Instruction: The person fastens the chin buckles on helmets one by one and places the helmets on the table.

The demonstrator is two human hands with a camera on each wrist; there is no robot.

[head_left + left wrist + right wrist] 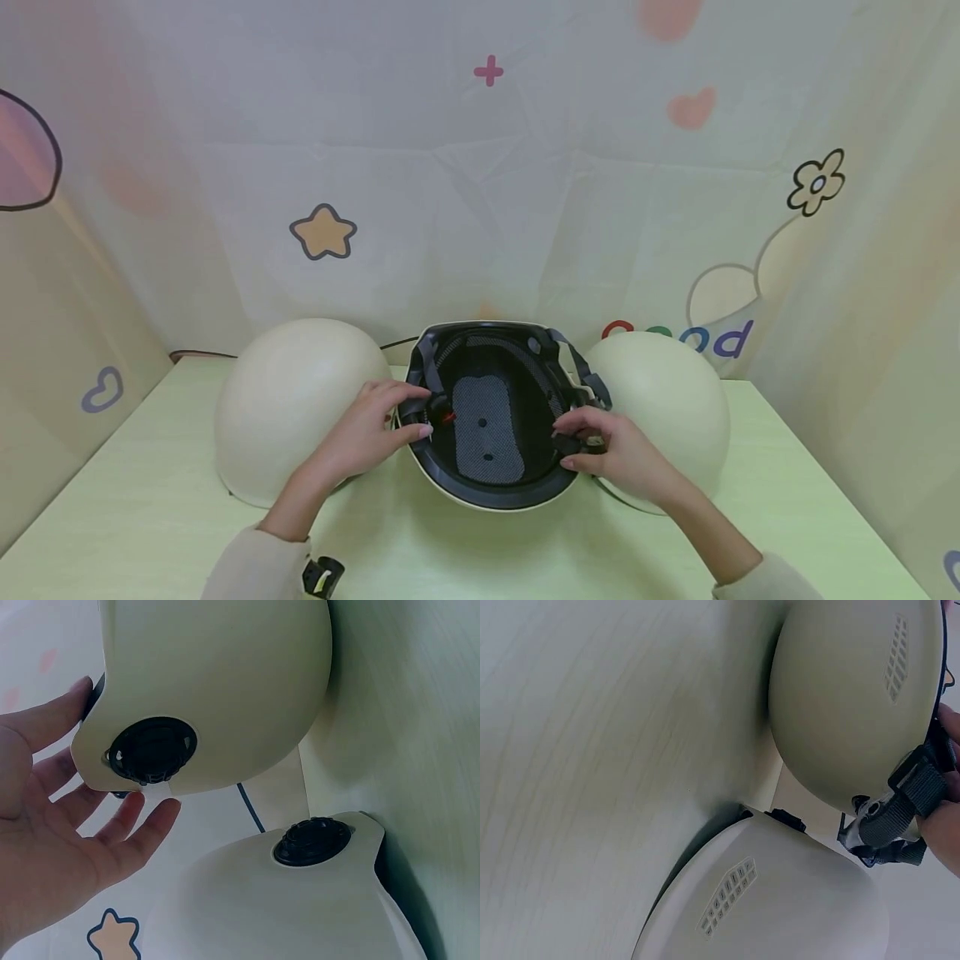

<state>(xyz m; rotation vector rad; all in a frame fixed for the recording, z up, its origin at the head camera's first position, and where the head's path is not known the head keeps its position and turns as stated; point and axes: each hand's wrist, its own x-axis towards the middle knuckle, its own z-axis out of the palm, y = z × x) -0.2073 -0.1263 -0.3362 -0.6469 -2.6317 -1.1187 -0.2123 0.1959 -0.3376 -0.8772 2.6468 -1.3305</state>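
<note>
An upturned cream helmet point(489, 502) rests on the table, its black padded inside point(487, 425) facing up and toward me. At its left side my left hand point(367, 425) grips the edge with thumb and index finger, beside a black buckle with a red part point(438, 410). The left wrist view shows that hand's other fingers spread near a black dial point(152, 750) on the shell. On the right side, my right hand point(618, 446) pinches a black strap piece point(567, 444). Dark webbing point(922, 787) hangs over the rim beside that hand; its fingertips are partly out of the right wrist view.
A cream helmet stands dome up on each side: the left helmet point(292, 408) and the right helmet point(667, 417), both close to the middle one. Behind them hangs a printed curtain point(487, 208). The pale table point(450, 567) extends in front.
</note>
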